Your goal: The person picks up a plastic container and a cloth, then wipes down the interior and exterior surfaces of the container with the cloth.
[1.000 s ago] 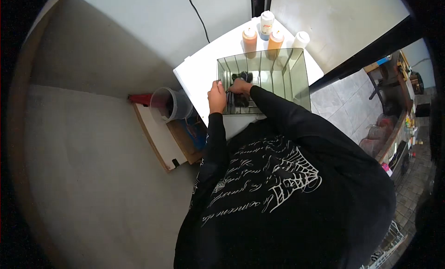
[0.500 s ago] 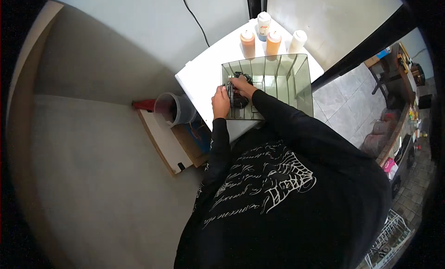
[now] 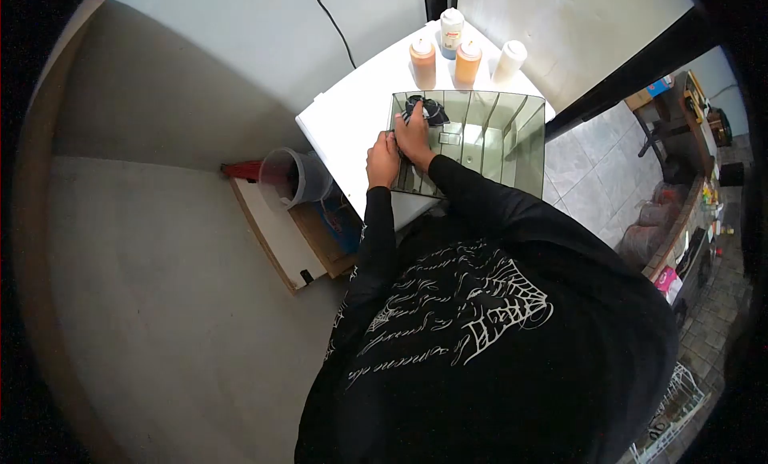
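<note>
A clear, greenish bin with ribbed walls [image 3: 518, 136] stands on the white table [image 3: 346, 116]. My left hand [image 3: 383, 160] is closed over the bin's left rim. Inside the bin, my right hand [image 3: 414, 136] is closed on a dark cloth [image 3: 434, 112] with light markings, which lies against the far left part of the bin. The fingertips of the right hand are partly hidden by the cloth and the hand itself. Both hands are close together at the left wall.
Behind the bin stand a reddish bottle [image 3: 423, 64], an orange bottle [image 3: 467, 65], a labelled bottle [image 3: 451, 30] and a whitish bottle [image 3: 510, 62]. A clear bucket [image 3: 298, 178] is left of the table, above a wooden shelf [image 3: 276, 238].
My right hand has moved toward the far side of the bin with the dark cloth. The bin has shifted slightly right in view. My left hand stays at the left rim.
</note>
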The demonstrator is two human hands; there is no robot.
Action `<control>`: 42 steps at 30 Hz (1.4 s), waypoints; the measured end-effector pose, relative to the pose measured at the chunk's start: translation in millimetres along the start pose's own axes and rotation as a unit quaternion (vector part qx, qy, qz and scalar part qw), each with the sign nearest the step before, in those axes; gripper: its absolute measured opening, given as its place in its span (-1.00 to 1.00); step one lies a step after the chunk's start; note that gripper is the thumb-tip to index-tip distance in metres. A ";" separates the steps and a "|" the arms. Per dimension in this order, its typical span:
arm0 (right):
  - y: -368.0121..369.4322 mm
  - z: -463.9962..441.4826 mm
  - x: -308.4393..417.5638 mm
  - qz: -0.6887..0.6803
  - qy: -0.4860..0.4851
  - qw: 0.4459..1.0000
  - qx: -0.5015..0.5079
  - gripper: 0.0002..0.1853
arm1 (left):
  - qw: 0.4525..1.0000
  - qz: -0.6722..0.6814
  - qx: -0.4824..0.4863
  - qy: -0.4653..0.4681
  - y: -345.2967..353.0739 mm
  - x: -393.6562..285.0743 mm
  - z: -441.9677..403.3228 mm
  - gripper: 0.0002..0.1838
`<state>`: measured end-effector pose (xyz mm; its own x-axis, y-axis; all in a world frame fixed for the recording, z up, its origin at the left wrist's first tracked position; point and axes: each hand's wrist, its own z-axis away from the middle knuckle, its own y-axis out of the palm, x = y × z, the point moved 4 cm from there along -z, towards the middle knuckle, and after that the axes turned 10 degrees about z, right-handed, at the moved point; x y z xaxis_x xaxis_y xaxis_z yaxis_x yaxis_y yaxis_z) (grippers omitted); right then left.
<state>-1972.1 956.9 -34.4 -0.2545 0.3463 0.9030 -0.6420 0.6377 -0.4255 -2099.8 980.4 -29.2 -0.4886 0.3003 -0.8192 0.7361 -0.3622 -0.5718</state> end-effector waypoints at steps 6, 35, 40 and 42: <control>-3.5 8.5 -3.4 0.077 -0.081 0.993 -0.027 -0.13 | 1.000 0.019 0.016 -0.013 1.8 -1.5 1.2 -0.61; 40.9 -26.5 -119.0 0.265 -0.064 0.928 0.254 -0.02 | 0.998 -0.021 -0.025 -0.053 6.5 -1.6 34.6 -0.61; -9.1 -11.6 -57.3 0.289 -0.112 0.917 0.252 -0.04 | 0.998 -0.025 -0.025 -0.045 7.7 2.6 33.4 -0.62; -34.8 0.1 -23.9 0.293 -0.105 0.915 0.256 -0.02 | 0.999 -0.020 -0.016 -0.042 6.0 1.3 33.8 -0.62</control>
<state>-1943.8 926.4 -41.2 -0.7626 0.3508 0.5435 -0.5919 -0.0396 -0.8050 -2111.9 948.8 -35.1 -0.5548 0.2380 -0.7972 0.7288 -0.3233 -0.6037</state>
